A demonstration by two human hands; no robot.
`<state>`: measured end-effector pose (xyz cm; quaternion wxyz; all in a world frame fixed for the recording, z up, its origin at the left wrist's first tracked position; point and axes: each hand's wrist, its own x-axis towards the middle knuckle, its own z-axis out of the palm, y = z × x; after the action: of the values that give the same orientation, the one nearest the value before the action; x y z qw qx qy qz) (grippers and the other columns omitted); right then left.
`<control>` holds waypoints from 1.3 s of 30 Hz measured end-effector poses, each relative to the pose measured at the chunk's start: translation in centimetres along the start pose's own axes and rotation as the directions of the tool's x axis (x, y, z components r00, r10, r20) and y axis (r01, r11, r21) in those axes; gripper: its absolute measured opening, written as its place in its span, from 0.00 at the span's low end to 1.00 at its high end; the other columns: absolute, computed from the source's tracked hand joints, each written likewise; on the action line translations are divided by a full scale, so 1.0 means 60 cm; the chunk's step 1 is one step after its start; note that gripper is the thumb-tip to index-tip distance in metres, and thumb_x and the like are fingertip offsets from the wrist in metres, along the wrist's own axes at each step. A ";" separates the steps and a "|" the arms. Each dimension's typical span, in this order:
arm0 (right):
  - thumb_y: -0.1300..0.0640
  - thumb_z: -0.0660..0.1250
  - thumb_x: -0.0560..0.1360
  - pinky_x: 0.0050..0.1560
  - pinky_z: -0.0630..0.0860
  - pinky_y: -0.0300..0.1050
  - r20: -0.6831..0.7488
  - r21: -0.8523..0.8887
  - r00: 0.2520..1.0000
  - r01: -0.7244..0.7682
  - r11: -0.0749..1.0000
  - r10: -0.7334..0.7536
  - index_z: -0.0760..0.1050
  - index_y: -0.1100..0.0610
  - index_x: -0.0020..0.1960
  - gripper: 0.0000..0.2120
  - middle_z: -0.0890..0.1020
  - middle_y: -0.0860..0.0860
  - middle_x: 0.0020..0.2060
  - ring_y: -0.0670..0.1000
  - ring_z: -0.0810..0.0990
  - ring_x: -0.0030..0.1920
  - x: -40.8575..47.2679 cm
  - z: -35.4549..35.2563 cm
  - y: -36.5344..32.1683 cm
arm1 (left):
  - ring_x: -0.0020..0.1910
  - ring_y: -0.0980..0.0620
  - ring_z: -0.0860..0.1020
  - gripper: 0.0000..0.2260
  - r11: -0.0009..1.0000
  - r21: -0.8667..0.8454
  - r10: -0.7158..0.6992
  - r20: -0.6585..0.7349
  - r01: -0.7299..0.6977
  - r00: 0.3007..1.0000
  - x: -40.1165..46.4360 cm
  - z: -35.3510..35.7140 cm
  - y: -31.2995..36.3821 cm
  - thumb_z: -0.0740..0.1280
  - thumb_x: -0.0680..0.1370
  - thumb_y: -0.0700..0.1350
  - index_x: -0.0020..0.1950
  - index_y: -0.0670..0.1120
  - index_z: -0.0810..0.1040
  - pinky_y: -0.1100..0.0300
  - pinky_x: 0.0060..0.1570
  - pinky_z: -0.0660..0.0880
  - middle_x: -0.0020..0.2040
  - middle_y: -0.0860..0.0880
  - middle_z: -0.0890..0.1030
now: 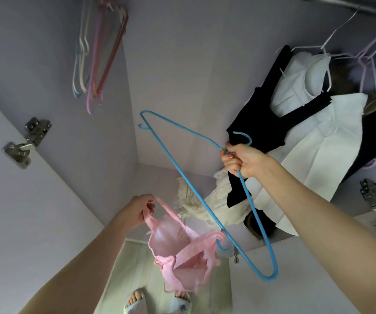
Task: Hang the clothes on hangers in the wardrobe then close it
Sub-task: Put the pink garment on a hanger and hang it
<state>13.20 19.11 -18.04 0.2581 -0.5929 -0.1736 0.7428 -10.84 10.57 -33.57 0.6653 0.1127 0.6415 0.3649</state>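
My right hand [241, 160] grips a blue hanger [183, 177] at its neck, just below the hook, and holds it tilted in front of the open wardrobe. A small pink top [182, 252] hangs from the hanger's lower notch by one strap. My left hand [142, 208] pinches the other strap and holds it up, apart from the hanger. Inside the wardrobe, black and white clothes [313, 132] hang on hangers from the rail [350, 6] at the upper right.
Several empty pink, white and blue hangers [98, 55] hang at the upper left. A pile of cream cloth [196, 205] lies on the wardrobe floor. Metal door hinges [27, 141] sit on the left and right sides. My feet in sandals [137, 300] stand below.
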 end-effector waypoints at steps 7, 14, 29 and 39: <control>0.49 0.51 0.83 0.15 0.48 0.34 -0.039 -0.124 0.996 0.069 0.990 -0.075 0.66 0.58 0.36 0.21 0.63 0.48 0.18 0.43 0.54 0.14 -0.004 0.001 0.005 | 0.18 0.55 0.63 0.12 0.971 -0.231 0.085 0.123 -0.055 0.989 -0.050 0.009 0.083 0.54 0.75 0.40 0.31 0.45 0.63 0.65 0.22 0.60 0.21 0.50 0.67; 0.47 0.50 0.82 0.15 0.49 0.34 -0.057 -0.343 0.966 0.218 0.914 -0.252 0.67 0.59 0.37 0.22 0.63 0.47 0.19 0.42 0.53 0.14 -0.005 -0.006 -0.006 | 0.14 0.58 0.65 0.12 0.894 -0.304 0.296 -0.153 -0.330 0.943 -0.078 -0.001 0.133 0.56 0.76 0.35 0.34 0.42 0.71 0.76 0.16 0.56 0.19 0.52 0.73; 0.48 0.51 0.82 0.17 0.52 0.35 0.070 -0.636 0.926 0.328 0.698 -0.371 0.68 0.59 0.39 0.20 0.64 0.49 0.25 0.42 0.55 0.18 -0.016 -0.003 -0.020 | 0.28 0.51 0.62 0.05 0.953 0.000 0.297 -0.182 -0.302 0.938 -0.093 0.013 0.155 0.60 0.74 0.35 0.39 0.43 0.71 0.68 0.21 0.64 0.31 0.46 0.63; 0.47 0.53 0.82 0.17 0.52 0.35 -0.040 -0.497 0.866 0.415 0.763 -0.498 0.70 0.60 0.38 0.21 0.65 0.50 0.27 0.42 0.55 0.16 -0.004 0.018 -0.012 | 0.40 0.50 0.74 0.08 0.881 0.286 0.409 -0.055 -0.378 0.911 -0.112 0.047 0.147 0.59 0.79 0.39 0.44 0.46 0.75 0.59 0.43 0.73 0.40 0.48 0.77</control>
<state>12.32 19.58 -17.20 0.2930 -0.6379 -0.4657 0.5388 -10.59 13.47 -22.50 0.5178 0.3089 0.6855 0.4080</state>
